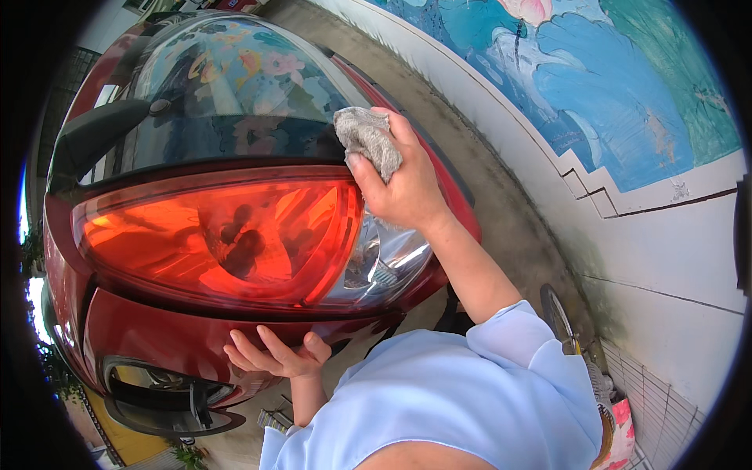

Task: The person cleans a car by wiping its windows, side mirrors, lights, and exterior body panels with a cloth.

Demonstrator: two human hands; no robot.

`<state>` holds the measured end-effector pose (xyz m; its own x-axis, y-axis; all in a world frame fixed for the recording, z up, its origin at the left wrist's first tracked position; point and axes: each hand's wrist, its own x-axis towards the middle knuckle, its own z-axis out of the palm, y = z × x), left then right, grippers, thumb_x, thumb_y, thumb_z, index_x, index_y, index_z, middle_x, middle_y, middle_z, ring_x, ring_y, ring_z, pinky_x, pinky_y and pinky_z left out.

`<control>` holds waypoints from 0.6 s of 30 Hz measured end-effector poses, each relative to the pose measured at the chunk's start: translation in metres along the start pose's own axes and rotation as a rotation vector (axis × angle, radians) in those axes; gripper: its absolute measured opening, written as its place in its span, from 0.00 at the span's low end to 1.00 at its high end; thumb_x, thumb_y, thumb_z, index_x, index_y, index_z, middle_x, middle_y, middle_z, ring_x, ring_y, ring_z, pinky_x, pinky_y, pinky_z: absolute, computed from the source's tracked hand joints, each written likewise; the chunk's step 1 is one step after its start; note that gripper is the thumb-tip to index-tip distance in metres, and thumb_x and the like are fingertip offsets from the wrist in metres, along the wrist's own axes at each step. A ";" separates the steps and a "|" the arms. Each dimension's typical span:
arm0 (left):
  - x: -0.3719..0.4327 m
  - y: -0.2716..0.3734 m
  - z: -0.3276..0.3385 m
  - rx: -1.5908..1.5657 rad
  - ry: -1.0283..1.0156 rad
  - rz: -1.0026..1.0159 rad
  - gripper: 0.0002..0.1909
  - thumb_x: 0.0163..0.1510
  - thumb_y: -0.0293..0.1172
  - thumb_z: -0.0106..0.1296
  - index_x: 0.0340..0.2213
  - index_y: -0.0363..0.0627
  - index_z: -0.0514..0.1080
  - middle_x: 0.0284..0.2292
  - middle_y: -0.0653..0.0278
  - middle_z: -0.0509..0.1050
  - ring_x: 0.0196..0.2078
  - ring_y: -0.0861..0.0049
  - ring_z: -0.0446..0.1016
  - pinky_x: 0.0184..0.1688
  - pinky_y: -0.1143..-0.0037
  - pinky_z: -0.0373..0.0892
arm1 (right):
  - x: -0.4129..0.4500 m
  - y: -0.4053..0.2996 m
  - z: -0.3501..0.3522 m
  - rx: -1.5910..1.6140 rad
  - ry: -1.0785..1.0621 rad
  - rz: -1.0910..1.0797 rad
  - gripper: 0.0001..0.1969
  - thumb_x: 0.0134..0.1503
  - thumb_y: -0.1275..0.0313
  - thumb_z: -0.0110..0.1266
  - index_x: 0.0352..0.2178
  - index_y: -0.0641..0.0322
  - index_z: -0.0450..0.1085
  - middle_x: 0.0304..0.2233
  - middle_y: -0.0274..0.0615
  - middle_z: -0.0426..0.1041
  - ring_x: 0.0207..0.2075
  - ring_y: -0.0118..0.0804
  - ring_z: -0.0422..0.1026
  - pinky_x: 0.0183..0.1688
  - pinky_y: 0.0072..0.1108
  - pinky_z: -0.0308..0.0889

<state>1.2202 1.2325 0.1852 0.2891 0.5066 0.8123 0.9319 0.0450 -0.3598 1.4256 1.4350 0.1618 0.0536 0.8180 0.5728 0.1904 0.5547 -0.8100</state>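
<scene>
My right hand (405, 176) grips a crumpled grey cloth (367, 138) at the upper right corner of a car's tail light (235, 241), where the red lens meets the rear window (235, 88). The light is red and orange on its larger part, with a clear section (388, 252) at its right end, below my right wrist. Below the light, my left hand (282, 355) is palm up with its fingers spread, beside the dark red bodywork (158, 329). Nothing lies in it. Whether its fingertips touch the paint, I cannot tell.
A black wiper arm (106, 129) crosses the window's left side. An open flap (170, 411) juts out at lower left. Right of the car runs a concrete strip (499, 135) beside a painted wall (664, 235). A bicycle wheel (557, 314) and a wire rack (652, 382) stand near my right side.
</scene>
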 end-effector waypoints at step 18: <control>-0.016 0.001 0.003 -0.099 0.003 -0.048 0.37 0.58 0.57 0.38 0.59 0.39 0.57 0.59 0.34 0.54 0.64 0.36 0.46 0.61 0.44 0.45 | -0.062 0.220 -0.029 0.019 -0.137 0.740 0.25 0.53 0.63 0.55 0.49 0.68 0.67 0.44 0.50 0.75 0.47 0.40 0.73 0.50 0.25 0.66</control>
<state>1.2156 1.2272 0.1708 0.2443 0.5031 0.8290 0.9617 -0.0160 -0.2737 1.4925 1.5022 -0.0484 0.0387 0.9891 -0.1420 0.1350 -0.1460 -0.9800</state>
